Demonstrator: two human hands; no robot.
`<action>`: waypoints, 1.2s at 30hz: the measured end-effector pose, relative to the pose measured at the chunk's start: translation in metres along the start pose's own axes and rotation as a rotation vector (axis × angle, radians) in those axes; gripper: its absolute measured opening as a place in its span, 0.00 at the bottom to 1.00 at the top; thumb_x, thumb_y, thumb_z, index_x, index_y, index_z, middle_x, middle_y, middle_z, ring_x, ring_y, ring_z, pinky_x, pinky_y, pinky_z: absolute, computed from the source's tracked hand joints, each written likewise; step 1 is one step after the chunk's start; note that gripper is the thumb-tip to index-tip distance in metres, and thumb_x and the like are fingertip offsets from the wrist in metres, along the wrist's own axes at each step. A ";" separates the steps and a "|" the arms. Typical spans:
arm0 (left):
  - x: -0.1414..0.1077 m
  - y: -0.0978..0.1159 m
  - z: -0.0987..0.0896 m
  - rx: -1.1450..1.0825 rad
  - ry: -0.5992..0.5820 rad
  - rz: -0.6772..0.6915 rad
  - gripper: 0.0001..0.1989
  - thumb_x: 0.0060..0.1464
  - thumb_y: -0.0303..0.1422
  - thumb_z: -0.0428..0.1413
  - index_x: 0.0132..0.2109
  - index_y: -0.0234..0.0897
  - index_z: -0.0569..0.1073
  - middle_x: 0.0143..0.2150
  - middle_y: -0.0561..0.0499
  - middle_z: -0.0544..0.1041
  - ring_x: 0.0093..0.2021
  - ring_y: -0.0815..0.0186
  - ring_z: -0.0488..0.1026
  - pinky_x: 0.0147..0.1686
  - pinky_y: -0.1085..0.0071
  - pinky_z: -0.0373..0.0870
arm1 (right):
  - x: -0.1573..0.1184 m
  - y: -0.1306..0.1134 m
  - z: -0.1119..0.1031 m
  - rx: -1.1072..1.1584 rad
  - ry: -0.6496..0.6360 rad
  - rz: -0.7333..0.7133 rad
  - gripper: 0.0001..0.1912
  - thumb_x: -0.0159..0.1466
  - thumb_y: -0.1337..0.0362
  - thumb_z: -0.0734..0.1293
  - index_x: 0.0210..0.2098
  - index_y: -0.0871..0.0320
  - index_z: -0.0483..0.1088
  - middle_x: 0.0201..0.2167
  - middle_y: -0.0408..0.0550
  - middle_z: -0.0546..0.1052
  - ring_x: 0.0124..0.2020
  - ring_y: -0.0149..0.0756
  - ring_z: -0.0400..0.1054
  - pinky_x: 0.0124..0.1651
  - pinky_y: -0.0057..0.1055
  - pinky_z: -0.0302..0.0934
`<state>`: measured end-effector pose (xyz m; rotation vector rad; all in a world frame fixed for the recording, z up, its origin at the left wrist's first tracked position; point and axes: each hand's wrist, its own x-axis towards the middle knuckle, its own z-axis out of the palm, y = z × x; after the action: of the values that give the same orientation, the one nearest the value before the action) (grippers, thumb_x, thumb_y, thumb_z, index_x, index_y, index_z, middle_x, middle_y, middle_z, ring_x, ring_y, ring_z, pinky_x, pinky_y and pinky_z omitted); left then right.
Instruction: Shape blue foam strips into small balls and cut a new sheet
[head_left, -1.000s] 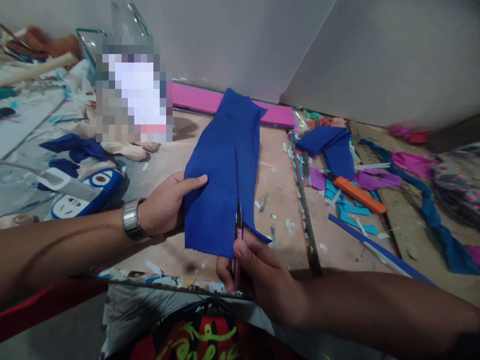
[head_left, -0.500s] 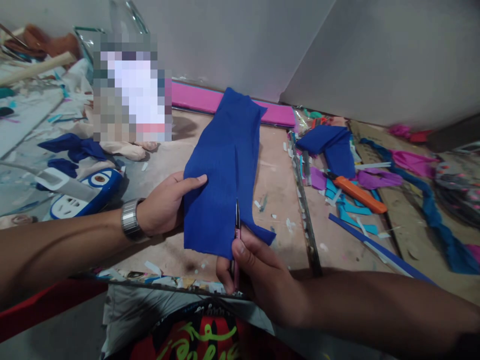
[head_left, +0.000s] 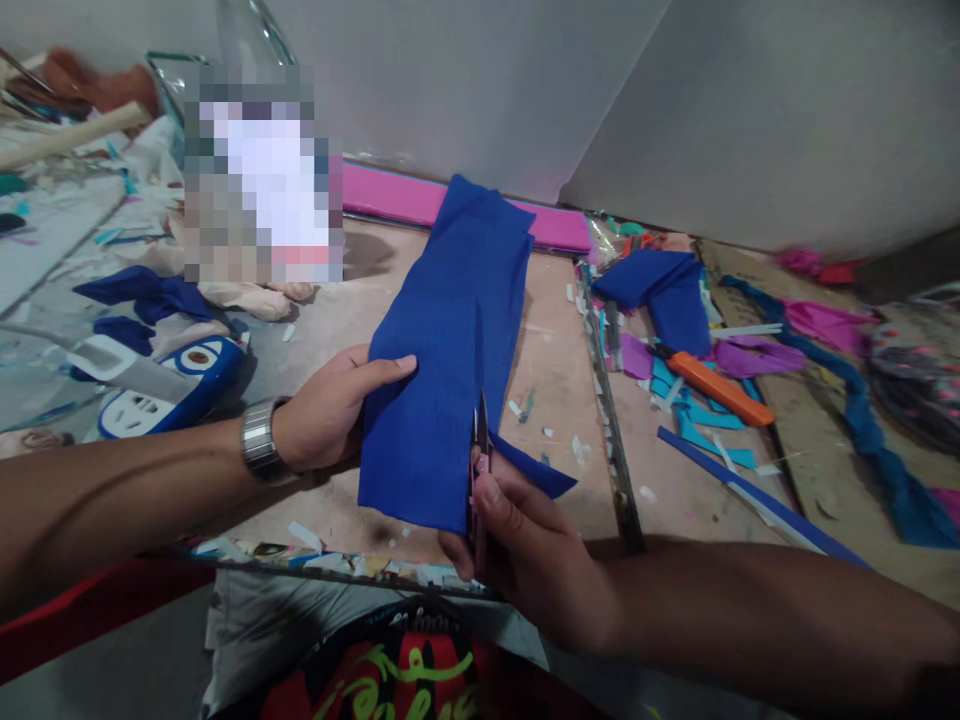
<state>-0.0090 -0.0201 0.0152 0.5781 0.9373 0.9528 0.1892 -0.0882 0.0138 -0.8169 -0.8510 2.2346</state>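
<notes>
A long piece of blue fabric hangs over the table from a pink strip at the back. My left hand, with a metal watch band on its wrist, pinches its left edge, thumb on top and fingers hidden below. My right hand grips pink-handled scissors by their loops. Their blades stand slightly apart in a slit running up the fabric. To the right of the blades a narrow flap of the fabric trails over my right hand.
The pink strip lies along the wall. An orange cutter rests among blue and purple scraps on the right, near a folded blue piece. On the left are a blue-and-white iron and piled scraps.
The scissors have gone from closed blades to slightly parted ones. The fabric's cut flap has swung further right, and its near end has dropped a little. My left hand has hardly moved.
</notes>
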 end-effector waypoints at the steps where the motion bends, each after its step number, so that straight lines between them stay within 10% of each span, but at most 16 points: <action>1: 0.000 0.000 0.000 0.005 -0.002 -0.004 0.15 0.54 0.34 0.65 0.46 0.30 0.79 0.37 0.42 0.84 0.32 0.56 0.82 0.37 0.59 0.82 | 0.000 0.000 0.000 -0.018 0.006 0.000 0.20 0.70 0.44 0.67 0.40 0.56 0.66 0.23 0.38 0.69 0.24 0.26 0.60 0.30 0.25 0.50; 36: -0.002 -0.003 0.000 0.013 -0.008 -0.026 0.13 0.53 0.35 0.67 0.42 0.30 0.79 0.37 0.41 0.84 0.34 0.57 0.82 0.41 0.59 0.81 | -0.003 0.009 -0.009 -0.075 0.102 0.064 0.23 0.68 0.41 0.67 0.35 0.56 0.69 0.24 0.42 0.72 0.26 0.30 0.63 0.33 0.29 0.55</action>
<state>-0.0083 -0.0231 0.0135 0.5796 0.9421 0.9208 0.1948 -0.0926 0.0023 -0.9968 -0.8763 2.2060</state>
